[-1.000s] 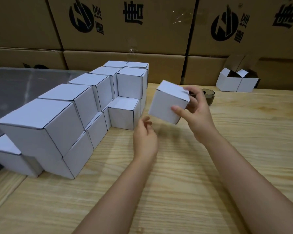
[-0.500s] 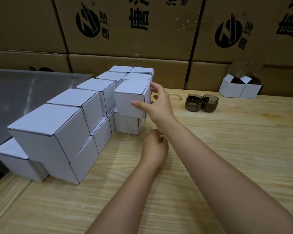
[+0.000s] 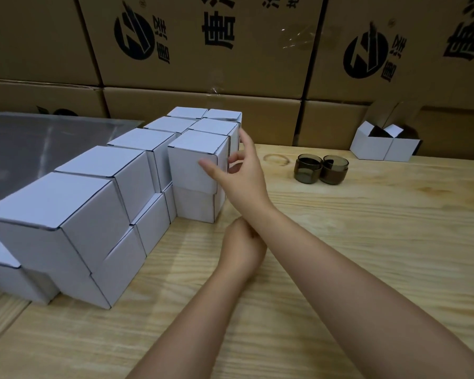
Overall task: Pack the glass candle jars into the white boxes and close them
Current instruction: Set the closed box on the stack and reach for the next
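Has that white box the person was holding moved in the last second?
Yes. The white box went left, away from the glass jars, and now sits on top of a closed box, with the right hand touching it.

Printed brown cartons [image 3: 203, 42] stacked like a wall behind a pale wooden table [image 3: 367, 242].

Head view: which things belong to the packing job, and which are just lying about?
Job: right hand touching the top white box; stacked white boxes; two glass jars; open white boxes.
Lying about: brown cartons; grey sheet; ring stain.
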Demonstrator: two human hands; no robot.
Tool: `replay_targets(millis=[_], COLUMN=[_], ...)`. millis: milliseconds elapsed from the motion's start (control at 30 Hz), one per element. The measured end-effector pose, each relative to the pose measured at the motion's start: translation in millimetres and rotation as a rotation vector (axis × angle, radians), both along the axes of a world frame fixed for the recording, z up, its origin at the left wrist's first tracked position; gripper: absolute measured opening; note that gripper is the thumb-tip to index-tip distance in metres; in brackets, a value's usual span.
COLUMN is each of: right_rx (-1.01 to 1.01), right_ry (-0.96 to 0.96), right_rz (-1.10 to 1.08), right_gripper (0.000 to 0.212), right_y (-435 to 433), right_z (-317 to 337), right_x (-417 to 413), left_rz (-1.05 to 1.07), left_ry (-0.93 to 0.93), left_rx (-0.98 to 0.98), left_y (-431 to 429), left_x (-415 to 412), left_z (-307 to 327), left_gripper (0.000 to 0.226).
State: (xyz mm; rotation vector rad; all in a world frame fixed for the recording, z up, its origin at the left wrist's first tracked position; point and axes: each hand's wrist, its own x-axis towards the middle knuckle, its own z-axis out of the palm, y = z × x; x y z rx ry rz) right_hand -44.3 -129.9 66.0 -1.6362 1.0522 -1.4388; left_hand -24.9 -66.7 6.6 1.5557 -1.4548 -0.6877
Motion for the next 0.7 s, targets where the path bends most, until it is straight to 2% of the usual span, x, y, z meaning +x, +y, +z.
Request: replay_targets(millis=[133, 200, 400, 567, 700], right_rx=[-0.101, -0.128, -0.064, 0.088, 0.229], right_ry=[-0.128, -0.130, 0.070, 0.506, 0.784], right_rz=[-0.223, -0.364, -0.652, -0.703, -0.645], right_gripper=[0.038, 0.023, 0.028, 0.040, 0.027], right_y=[-27.2, -51.0, -136.4, -201.3, -243.7], right_z=[3.9, 7.1, 10.2, -0.9, -11.4], right_x=[-48.1, -86.5, -205.0, -284.3, -320.4], left_rz=[-0.037, -0.047, -0.060, -0.080, -0.069], left_ry=[-0.033, -0.090, -0.185, -0.196, -0.195], left_rx=[-0.032, -0.056, -0.128, -0.155, -0.174], left_y=[-2.0, -2.7, -6.2, -7.1, -9.9], left_x=[-1.9, -4.0, -1.5, -1.6, -0.5], left_z=[-2.8, -5.1, -11.3, -10.5, -10.8], left_gripper=[0.024, 0.021, 0.022, 0.016, 0.013])
